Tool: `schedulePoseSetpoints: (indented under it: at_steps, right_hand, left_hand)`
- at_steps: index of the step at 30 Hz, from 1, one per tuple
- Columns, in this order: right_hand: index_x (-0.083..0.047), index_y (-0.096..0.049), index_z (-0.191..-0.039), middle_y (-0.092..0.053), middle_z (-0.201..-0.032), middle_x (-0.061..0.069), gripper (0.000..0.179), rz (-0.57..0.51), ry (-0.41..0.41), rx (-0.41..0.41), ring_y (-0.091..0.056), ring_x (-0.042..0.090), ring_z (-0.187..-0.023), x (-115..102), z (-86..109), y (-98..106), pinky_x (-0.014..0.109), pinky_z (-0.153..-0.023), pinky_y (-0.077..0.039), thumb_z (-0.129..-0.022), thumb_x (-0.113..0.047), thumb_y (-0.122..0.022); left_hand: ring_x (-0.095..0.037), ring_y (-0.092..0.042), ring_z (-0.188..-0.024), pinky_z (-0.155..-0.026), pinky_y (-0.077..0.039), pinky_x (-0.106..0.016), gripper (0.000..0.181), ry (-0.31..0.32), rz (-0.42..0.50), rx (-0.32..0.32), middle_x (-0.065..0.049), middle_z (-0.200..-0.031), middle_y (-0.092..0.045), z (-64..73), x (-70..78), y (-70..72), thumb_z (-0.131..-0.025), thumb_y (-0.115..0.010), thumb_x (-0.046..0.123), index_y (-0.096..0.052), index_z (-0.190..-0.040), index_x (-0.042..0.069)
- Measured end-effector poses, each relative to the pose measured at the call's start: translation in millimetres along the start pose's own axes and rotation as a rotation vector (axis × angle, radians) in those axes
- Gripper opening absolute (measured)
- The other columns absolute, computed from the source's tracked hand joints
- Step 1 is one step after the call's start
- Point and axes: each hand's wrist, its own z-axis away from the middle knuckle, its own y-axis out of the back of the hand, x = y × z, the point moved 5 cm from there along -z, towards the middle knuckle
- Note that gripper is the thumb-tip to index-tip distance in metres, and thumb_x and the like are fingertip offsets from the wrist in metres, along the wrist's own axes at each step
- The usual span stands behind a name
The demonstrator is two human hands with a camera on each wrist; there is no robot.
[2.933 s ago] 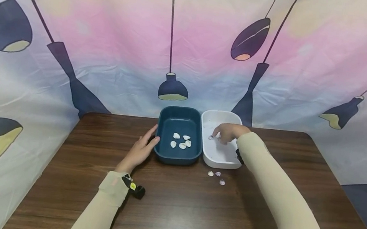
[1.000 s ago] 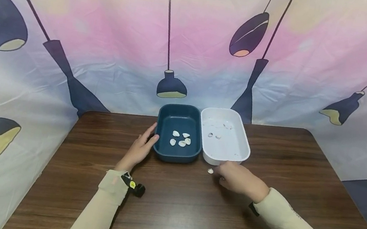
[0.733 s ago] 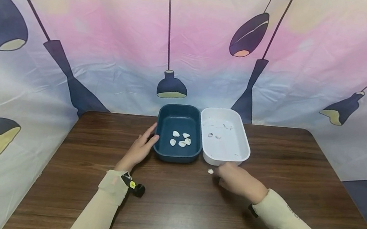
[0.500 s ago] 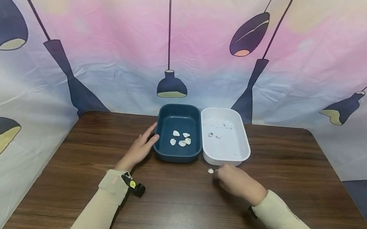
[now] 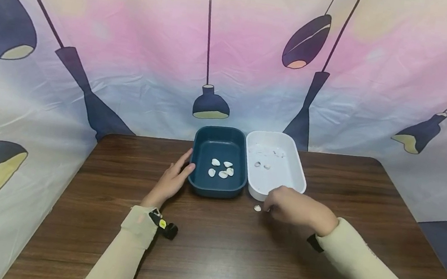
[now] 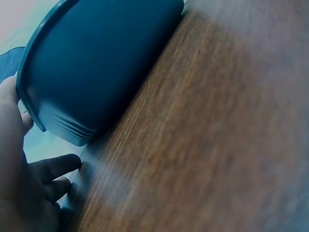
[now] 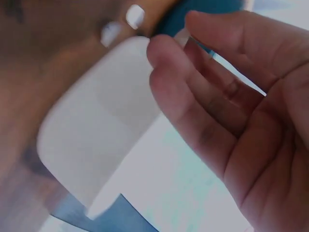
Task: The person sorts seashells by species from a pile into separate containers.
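Note:
In the right wrist view, my right hand (image 5: pixel 299 209) pinches a small seashell (image 7: pixel 182 37) between thumb and finger; the head view hides it behind the hand. That hand is at the front edge of the white tray (image 5: pixel 256 193). A pale shell (image 5: pixel 257 208) lies on the table beside its fingertips, and the right wrist view shows a second shell (image 7: pixel 111 33) near it. My left hand (image 5: pixel 165 184) rests with extended fingers and thumb against the left side of the dark teal tray (image 5: pixel 216 192). Several white shells (image 5: pixel 223 174) lie inside that tray.
Two small shells (image 5: pixel 267 167) and some tiny dark bits lie in the white tray, which stands right against the teal one. Both trays are at the back of the brown wooden table (image 5: pixel 208 255), before a printed cloth backdrop (image 5: pixel 155 45).
My right hand has come out of the white tray to the shells in front of it, taken one, and risen slightly toward the tray. The left hand stays at the teal tray.

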Motion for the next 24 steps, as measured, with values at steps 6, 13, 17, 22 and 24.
schedulePoseSetpoints:
  at_steps: [6, 13, 17, 22, 24]
  right_hand:
    - [-0.012, -0.080, -0.079, -0.071, -0.078, -0.006, 0.027, 0.039, -0.039, -0.021, -0.059, 0.007, -0.072, -1, -6.2, 24, 0.027, -0.069, -0.053, -0.081, 0.013, -0.071]
    - [-0.010, -0.074, -0.075, -0.062, -0.071, -0.006, 0.029, 0.090, -0.026, -0.041, -0.046, 0.009, -0.069, 2, -19.3, 45, 0.027, -0.065, -0.044, -0.080, 0.018, -0.065]
    - [-0.004, -0.079, -0.085, -0.072, -0.082, 0.001, 0.023, 0.093, -0.059, -0.046, -0.061, 0.014, -0.076, 16, -23.6, 55, 0.033, -0.073, -0.054, -0.084, 0.016, -0.067]
    - [-0.003, -0.080, -0.094, -0.078, -0.094, 0.008, 0.019, 0.081, -0.116, -0.064, -0.071, 0.022, -0.089, 37, -31.6, 60, 0.041, -0.082, -0.060, -0.090, 0.013, -0.070]
    - [-0.003, -0.080, -0.095, -0.077, -0.094, 0.007, 0.020, 0.076, -0.135, -0.078, -0.071, 0.022, -0.090, 45, -34.4, 60, 0.042, -0.083, -0.060, -0.090, 0.013, -0.069]
  left_hand:
    - [-0.041, -0.028, -0.156, -0.129, 0.002, -0.058, 0.067, -0.002, -0.005, 0.006, -0.018, -0.169, -0.034, -1.3, -0.8, 1.1, -0.113, -0.042, 0.053, -0.020, -0.171, 0.029]
    - [-0.040, -0.027, -0.157, -0.129, 0.004, -0.058, 0.065, -0.003, 0.016, 0.006, -0.018, -0.169, -0.033, -0.9, 0.0, 1.2, -0.114, -0.043, 0.047, -0.019, -0.171, 0.029]
    - [-0.040, -0.028, -0.157, -0.129, 0.003, -0.058, 0.066, -0.012, 0.011, 0.005, -0.018, -0.169, -0.034, -1.3, 0.7, 0.8, -0.113, -0.043, 0.050, -0.020, -0.171, 0.028]
    - [-0.040, -0.029, -0.156, -0.129, 0.003, -0.058, 0.065, -0.011, 0.011, 0.012, -0.018, -0.169, -0.035, -1.5, 0.1, 0.4, -0.113, -0.044, 0.048, -0.021, -0.171, 0.028]
    - [-0.039, -0.028, -0.157, -0.129, 0.003, -0.058, 0.065, -0.008, 0.012, 0.010, -0.017, -0.169, -0.035, -1.3, 0.2, 0.1, -0.114, -0.044, 0.047, -0.021, -0.171, 0.029]
